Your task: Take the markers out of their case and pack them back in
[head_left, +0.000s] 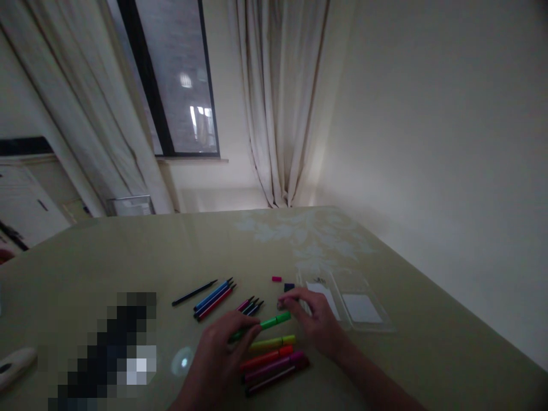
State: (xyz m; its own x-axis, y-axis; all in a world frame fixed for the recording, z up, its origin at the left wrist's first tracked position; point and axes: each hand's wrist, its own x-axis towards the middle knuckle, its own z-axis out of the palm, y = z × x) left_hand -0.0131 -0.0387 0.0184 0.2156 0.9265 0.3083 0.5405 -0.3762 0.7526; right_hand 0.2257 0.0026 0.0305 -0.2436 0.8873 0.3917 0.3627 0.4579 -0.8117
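Note:
My left hand [231,342] is closed around a green marker [274,321], which slants up to the right with its capped end outward. My right hand [314,317] is beside that end, thumb and fingers pinched together; whether anything small is between them I cannot make out. Just below the green marker lie a yellow-green marker [274,343], an orange-red marker [268,358], a purple marker [274,368] and a dark red one [278,377]. Beyond my left hand, several uncapped pens [250,306] are partly hidden by its fingers.
Farther left lie blue and red pens [214,297] and a black pen [194,293]. A pink cap [277,279] and a dark cap [289,287] sit beyond my right hand. An open clear plastic case [368,329] holds white cards. At far left is a white object [17,365].

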